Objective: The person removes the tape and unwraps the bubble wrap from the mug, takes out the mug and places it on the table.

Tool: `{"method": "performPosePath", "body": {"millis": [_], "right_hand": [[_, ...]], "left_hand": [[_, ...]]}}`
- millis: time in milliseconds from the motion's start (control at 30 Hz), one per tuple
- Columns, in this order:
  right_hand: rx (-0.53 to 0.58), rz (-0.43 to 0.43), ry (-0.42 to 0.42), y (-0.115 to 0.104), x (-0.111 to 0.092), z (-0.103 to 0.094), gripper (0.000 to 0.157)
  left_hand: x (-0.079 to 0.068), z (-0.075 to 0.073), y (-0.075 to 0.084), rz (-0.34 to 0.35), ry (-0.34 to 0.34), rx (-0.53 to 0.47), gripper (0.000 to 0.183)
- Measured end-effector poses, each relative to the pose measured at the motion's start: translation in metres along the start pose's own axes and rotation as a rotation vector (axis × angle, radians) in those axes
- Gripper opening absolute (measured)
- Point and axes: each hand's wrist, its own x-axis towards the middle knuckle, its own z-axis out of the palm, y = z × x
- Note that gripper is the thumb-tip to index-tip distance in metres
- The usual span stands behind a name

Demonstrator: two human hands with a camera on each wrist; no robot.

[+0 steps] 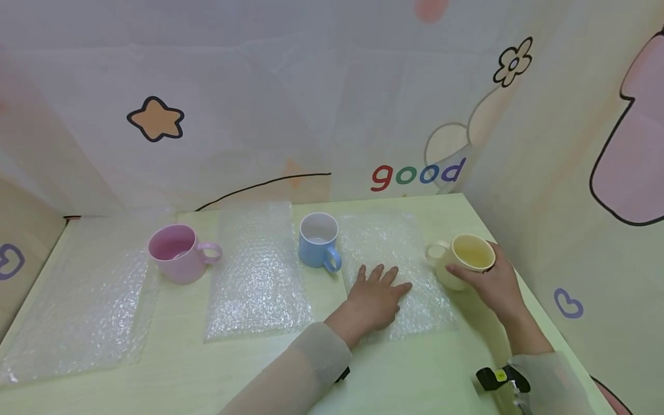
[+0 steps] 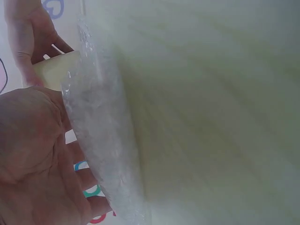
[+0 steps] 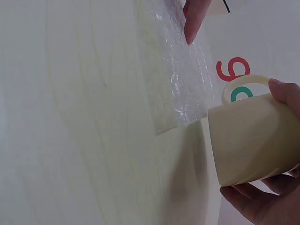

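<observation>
My right hand [image 1: 495, 282] grips a pale yellow mug [image 1: 459, 279] by its body, thumb on the near side, fingers round the far right. The mug's handle [image 3: 246, 86] points left in the head view, over the right edge of a bubble wrap sheet [image 1: 425, 311]. In the right wrist view the mug's base faces the table, with a shadow beside it. My left hand [image 1: 374, 297] lies over that same sheet with fingers spread, palm down. In the left wrist view its fingers [image 2: 86, 180] extend along the wrap's edge, holding nothing.
A blue mug [image 1: 313, 251] stands between the right sheet and a middle bubble wrap sheet [image 1: 259, 288]. Farther left, a pink mug [image 1: 178, 259] stands next to a third sheet [image 1: 78, 311]. A printed backdrop [image 1: 259, 115] rises behind and beside the table [image 1: 181, 363].
</observation>
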Motion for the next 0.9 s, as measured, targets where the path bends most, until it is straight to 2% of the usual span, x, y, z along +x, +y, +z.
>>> {"method": "performPosePath", "body": {"millis": [267, 467, 767, 900], "right_hand": [[0.014, 0.068, 0.03, -0.007, 0.021, 0.003, 0.1], [0.039, 0.106, 0.074, -0.009, 0.038, 0.009, 0.1], [0.101, 0.138, 0.124, -0.013, 0.062, 0.021, 0.097], [0.138, 0.166, 0.131, -0.014, 0.069, 0.026, 0.101]], "left_hand": [[0.009, -0.008, -0.008, 0.006, -0.022, -0.032, 0.053], [0.016, -0.011, -0.01, -0.022, -0.033, -0.11, 0.053], [0.029, -0.012, -0.015, -0.051, -0.03, -0.139, 0.053], [0.032, -0.013, -0.017, -0.06, -0.026, -0.155, 0.052]]}}
